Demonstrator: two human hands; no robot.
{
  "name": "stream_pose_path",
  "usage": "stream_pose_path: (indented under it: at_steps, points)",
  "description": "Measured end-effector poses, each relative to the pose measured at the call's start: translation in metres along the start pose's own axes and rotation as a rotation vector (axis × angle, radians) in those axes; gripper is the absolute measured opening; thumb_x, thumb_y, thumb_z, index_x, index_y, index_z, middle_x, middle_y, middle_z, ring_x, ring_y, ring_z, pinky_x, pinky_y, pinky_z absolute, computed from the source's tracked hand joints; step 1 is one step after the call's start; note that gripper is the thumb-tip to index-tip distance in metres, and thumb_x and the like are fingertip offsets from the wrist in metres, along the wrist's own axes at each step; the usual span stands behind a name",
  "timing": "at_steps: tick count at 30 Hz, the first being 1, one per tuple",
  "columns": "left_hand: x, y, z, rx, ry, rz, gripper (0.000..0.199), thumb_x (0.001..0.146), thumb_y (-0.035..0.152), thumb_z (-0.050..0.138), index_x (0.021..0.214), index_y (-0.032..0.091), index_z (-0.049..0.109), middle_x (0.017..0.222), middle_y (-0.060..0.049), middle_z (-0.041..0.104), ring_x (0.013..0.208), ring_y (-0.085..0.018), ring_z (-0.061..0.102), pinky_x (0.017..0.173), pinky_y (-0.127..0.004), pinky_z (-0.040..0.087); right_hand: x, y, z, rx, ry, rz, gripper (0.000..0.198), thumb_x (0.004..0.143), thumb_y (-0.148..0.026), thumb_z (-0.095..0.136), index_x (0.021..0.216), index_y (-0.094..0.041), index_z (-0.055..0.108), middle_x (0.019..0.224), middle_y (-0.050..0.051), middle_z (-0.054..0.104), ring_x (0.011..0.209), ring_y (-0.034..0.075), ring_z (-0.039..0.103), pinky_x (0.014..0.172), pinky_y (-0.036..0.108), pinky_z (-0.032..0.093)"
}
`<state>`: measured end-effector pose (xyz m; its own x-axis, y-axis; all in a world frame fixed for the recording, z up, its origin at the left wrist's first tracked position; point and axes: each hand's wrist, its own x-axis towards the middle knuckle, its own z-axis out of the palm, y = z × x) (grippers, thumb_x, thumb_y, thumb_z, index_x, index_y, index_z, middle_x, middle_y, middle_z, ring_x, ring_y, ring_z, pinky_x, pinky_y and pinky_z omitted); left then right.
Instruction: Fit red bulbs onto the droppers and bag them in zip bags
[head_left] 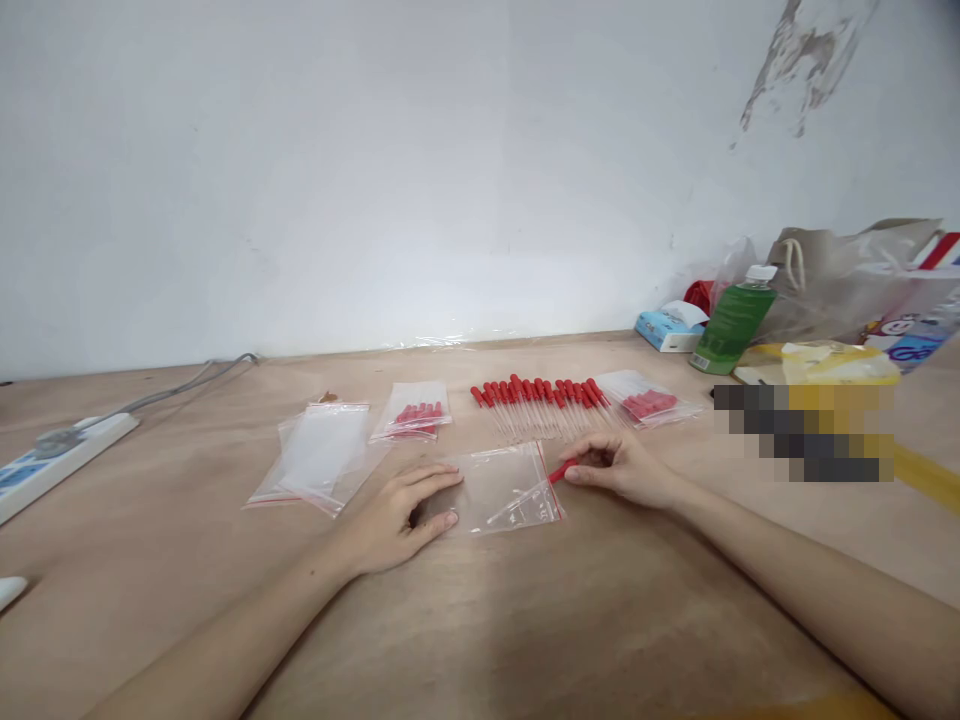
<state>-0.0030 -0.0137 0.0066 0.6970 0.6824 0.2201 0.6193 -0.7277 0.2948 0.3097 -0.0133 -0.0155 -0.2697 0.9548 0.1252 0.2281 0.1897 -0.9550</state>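
A clear zip bag lies flat on the table in front of me, its red-lined mouth facing right. My left hand rests at the bag's left end, thumb and fingers apart and touching the plastic. Between the thumb and fingers of my right hand is a dropper, pinched by its red rubber bulb. The dropper's clear thin tube points left and lies within the bag's outline. Just beyond the bag, several more red-bulbed droppers are laid out in a row, tips toward me.
Bags with red-bulbed droppers lie left and right of the row. Flat clear bags are stacked at left. A power strip sits far left. A green bottle, tissue pack and plastic bags stand at right.
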Motion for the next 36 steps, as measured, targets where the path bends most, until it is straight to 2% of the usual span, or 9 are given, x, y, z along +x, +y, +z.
stream_pose_path:
  at_steps: [4,13,16,18,21,24,26,30,36]
  points:
    - [0.000,0.002,0.001,0.002,-0.005,-0.016,0.044,0.082,0.042,0.048,0.122,0.025,0.048,0.125,-0.005,0.051,0.117,-0.023,0.043,0.098,-0.043,0.036,0.000,-0.001,0.003,-0.150,-0.077,-0.087,0.027,0.064,-0.038,0.068,0.079,-0.016,0.063,0.071,0.001,0.062,0.063,0.011,0.055,0.057,0.024,0.043]
    - [0.001,0.004,0.002,0.010,-0.010,-0.030,0.043,0.082,0.043,0.048,0.121,0.026,0.050,0.125,-0.005,0.050,0.116,-0.023,0.044,0.097,-0.041,0.037,0.006,0.003,0.027,0.004,-0.026,-0.054,0.027,0.063,-0.039,0.069,0.067,-0.015,0.056,0.058,-0.002,0.055,0.051,0.008,0.048,0.047,0.020,0.038]
    - [0.001,0.003,0.003,0.007,-0.005,-0.023,0.042,0.082,0.043,0.049,0.120,0.026,0.052,0.125,-0.005,0.050,0.115,-0.023,0.045,0.097,-0.041,0.038,0.008,0.004,0.033,-0.120,0.041,-0.066,0.026,0.065,-0.040,0.066,0.067,-0.015,0.062,0.058,0.000,0.056,0.052,0.010,0.048,0.047,0.021,0.037]
    - [0.001,0.003,0.003,-0.006,0.005,-0.017,0.041,0.081,0.042,0.049,0.119,0.026,0.053,0.124,-0.005,0.051,0.114,-0.023,0.046,0.096,-0.041,0.038,0.006,0.002,0.036,-0.259,0.073,-0.148,0.023,0.070,-0.038,0.062,0.065,-0.016,0.065,0.060,0.002,0.057,0.056,0.011,0.049,0.050,0.023,0.038]
    - [0.001,0.003,0.003,-0.026,0.021,-0.004,0.040,0.081,0.041,0.050,0.118,0.027,0.053,0.122,-0.005,0.052,0.114,-0.023,0.047,0.096,-0.041,0.039,0.004,-0.004,0.038,-0.409,0.012,-0.293,0.022,0.076,-0.031,0.055,0.063,-0.018,0.066,0.066,0.003,0.058,0.064,0.013,0.051,0.058,0.024,0.039]
    - [0.001,0.003,0.002,-0.015,0.002,-0.002,0.039,0.083,0.041,0.048,0.119,0.026,0.052,0.124,-0.005,0.051,0.115,-0.023,0.046,0.097,-0.040,0.038,0.007,-0.007,0.029,-0.402,-0.075,-0.298,0.023,0.079,-0.029,0.049,0.069,-0.018,0.066,0.068,0.002,0.061,0.064,0.013,0.052,0.057,0.023,0.039]
    - [0.001,0.003,0.001,0.005,-0.027,-0.002,0.038,0.085,0.039,0.043,0.120,0.027,0.051,0.126,-0.004,0.050,0.117,-0.022,0.043,0.098,-0.040,0.037,0.016,-0.007,0.017,-0.426,0.008,-0.252,0.023,0.078,-0.031,0.049,0.072,-0.017,0.066,0.067,0.002,0.062,0.060,0.012,0.052,0.054,0.022,0.038]
    - [0.001,0.002,0.000,0.039,-0.045,0.016,0.036,0.089,0.036,0.036,0.123,0.028,0.048,0.128,-0.003,0.048,0.119,-0.021,0.040,0.099,-0.041,0.034,0.047,-0.005,-0.014,-0.672,0.350,-0.117,0.019,0.074,-0.032,0.051,0.073,-0.018,0.064,0.064,0.001,0.062,0.057,0.013,0.052,0.055,0.023,0.035]
    - [0.000,0.001,0.003,0.023,-0.003,-0.009,0.044,0.085,0.040,0.044,0.126,0.025,0.043,0.128,-0.004,0.048,0.119,-0.022,0.040,0.100,-0.042,0.034,0.095,0.003,-0.023,-0.939,0.508,0.030,0.024,0.078,-0.034,0.047,0.086,-0.022,0.066,0.083,0.005,0.066,0.082,0.020,0.057,0.078,0.034,0.033]
